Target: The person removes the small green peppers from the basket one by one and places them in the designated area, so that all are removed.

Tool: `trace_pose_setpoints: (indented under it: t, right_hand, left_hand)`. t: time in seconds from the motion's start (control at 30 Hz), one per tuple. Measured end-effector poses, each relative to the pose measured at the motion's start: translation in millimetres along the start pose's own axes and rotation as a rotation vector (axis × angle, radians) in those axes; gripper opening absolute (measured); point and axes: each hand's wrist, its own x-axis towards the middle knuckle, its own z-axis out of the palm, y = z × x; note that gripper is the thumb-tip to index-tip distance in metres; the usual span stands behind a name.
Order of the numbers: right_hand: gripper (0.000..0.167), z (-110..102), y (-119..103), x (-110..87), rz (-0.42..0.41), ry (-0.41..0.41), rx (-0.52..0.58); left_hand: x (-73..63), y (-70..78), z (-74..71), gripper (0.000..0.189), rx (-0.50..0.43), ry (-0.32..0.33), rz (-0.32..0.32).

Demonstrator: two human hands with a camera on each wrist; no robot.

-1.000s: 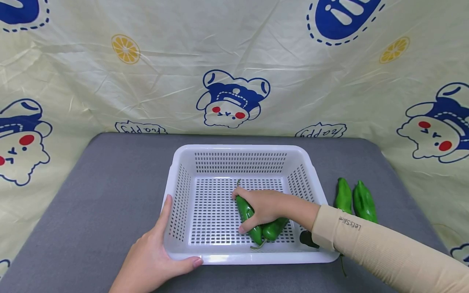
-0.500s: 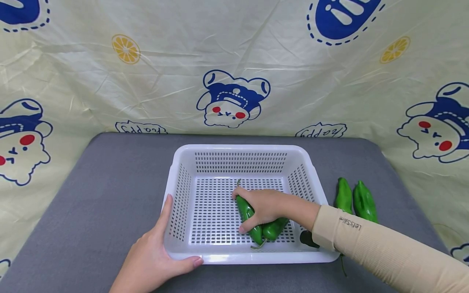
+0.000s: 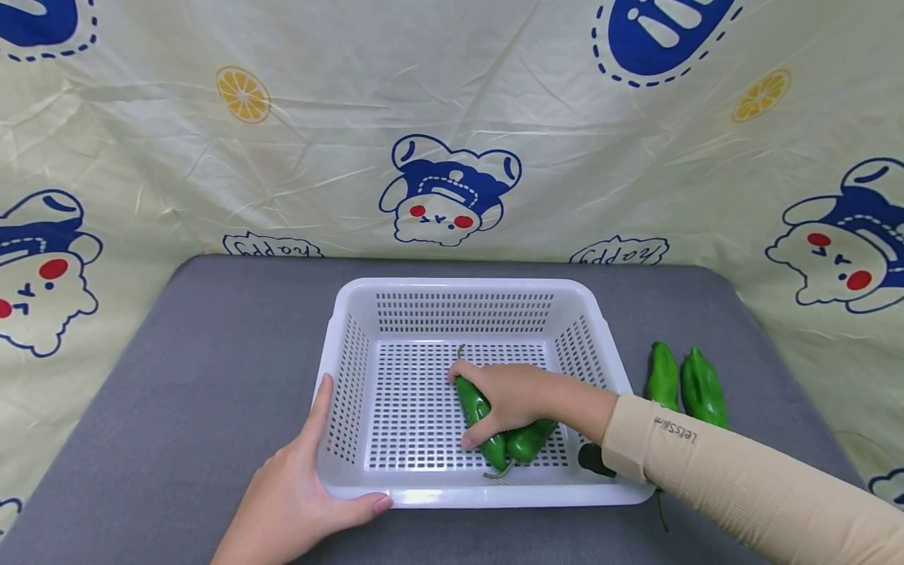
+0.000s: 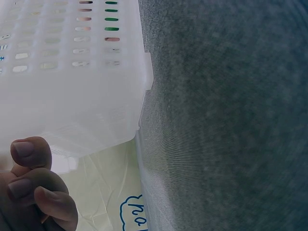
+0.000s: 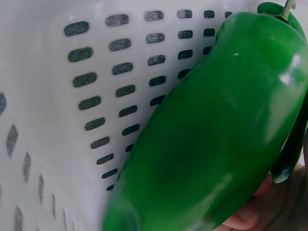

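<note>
A white plastic basket (image 3: 466, 497) with slotted walls stands on the grey table. My left hand (image 3: 293, 482) grips its front left corner, thumb along the front rim and index finger along the left side. In the left wrist view, other fingers (image 4: 43, 183) curl by the outer wall. Inside the basket, my right hand (image 3: 512, 400) holds a long green pepper (image 3: 472, 404) between thumb and fingers. Another green pepper (image 3: 530, 443) lies partly hidden under the palm; a green pepper (image 5: 211, 120) fills much of the right wrist view, with fingertips at its lower edge.
Two green peppers, one left (image 3: 662, 377) and one right (image 3: 702, 388), lie on the table right of the basket, partly behind the right sleeve (image 3: 741, 479). A thin stem (image 3: 662, 512) shows below that sleeve. A printed cloth (image 3: 452, 94) hangs behind the table.
</note>
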Motion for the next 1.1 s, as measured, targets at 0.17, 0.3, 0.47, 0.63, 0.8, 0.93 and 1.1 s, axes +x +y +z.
trace_pose_setpoints:
  t: [0.17, 0.3, 0.47, 0.63, 0.8, 0.93, 1.1]
  right_hand:
    - [0.084, -0.2, 0.8, -1.5, 0.006, -0.012, -0.005]
    - [0.083, -0.2, 1.6, -2.5, 0.009, -0.018, 0.005]
    - [0.084, -0.3, 0.0, -2.6, 0.02, -0.028, 0.016]
    - [0.083, -1.2, -3.4, -4.9, 0.016, -0.049, 0.032]
    - [0.082, -1.2, -6.8, -7.4, -0.025, -0.047, 0.016]
    - [0.083, -1.9, -10.2, -9.6, -0.045, -0.028, 0.009]
    - [0.083, -7.8, -12.8, -15.6, -0.056, 0.005, 0.016]
  left_hand:
    - [0.2, 0.5, 0.5, 0.141, -0.004, 0.004, -0.003]
    - [0.3, 0.9, 0.8, 0.141, -0.003, 0.007, -0.001]
    - [0.6, 1.2, 0.8, 0.141, -0.001, 0.013, 0.004]
    - [1.0, 1.3, 0.4, 0.141, -0.001, 0.001, 0.0]
    - [1.7, 2.0, -0.3, 0.141, -0.007, -0.016, -0.017]
    - [1.3, 1.9, 0.0, 0.14, -0.016, -0.025, -0.042]
    - [0.4, 1.4, 0.2, 0.14, -0.014, -0.011, -0.027]
